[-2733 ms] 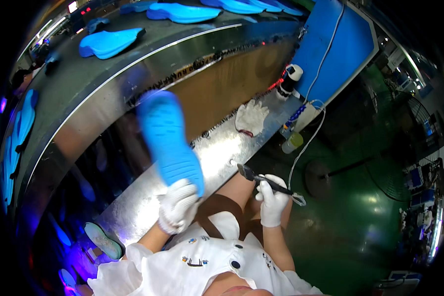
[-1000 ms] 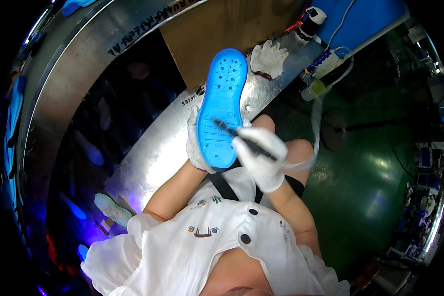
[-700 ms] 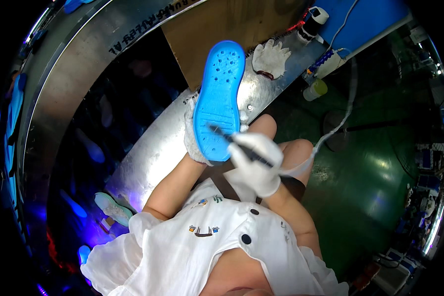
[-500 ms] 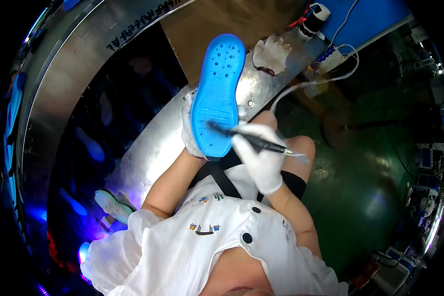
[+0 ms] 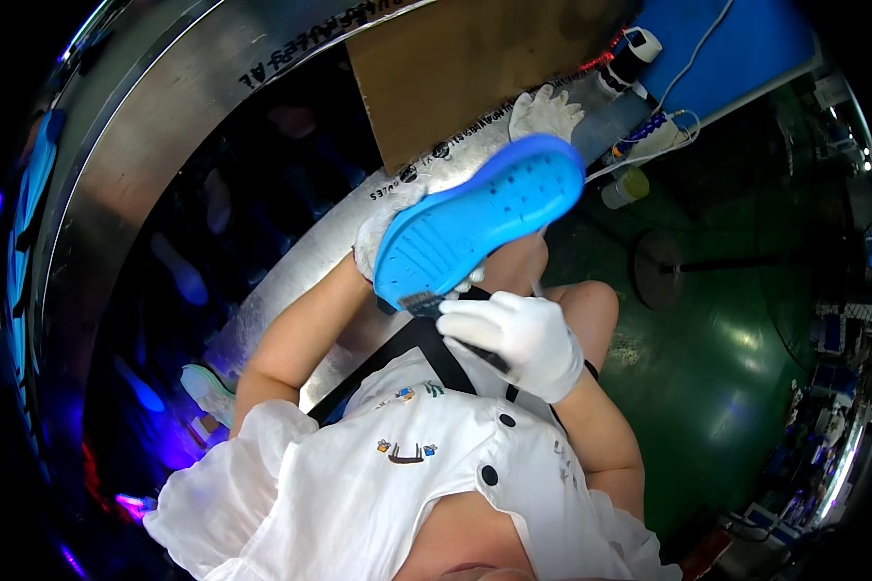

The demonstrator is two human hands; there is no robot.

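Note:
My left hand, in a white glove, holds a blue shoe sole from beneath and around its heel end. Grooves run across the heel half, and small holes dot the toe half, which points up to the right. In my white-gloved right hand is a black-handled brush. Its dark head is at the heel edge of the sole; whether it touches I cannot tell. Most of the handle is hidden by my fingers.
A spare white glove lies on the metal bench beside a brown board. Shoe parts sit in the dark section left. A light green shoe rests at lower left. A round-based stand is on the green floor.
The sole has turned clockwise, its toe end swinging from upright to the upper right. My right hand with the brush has moved down, from the sole's grooved middle to its heel edge.

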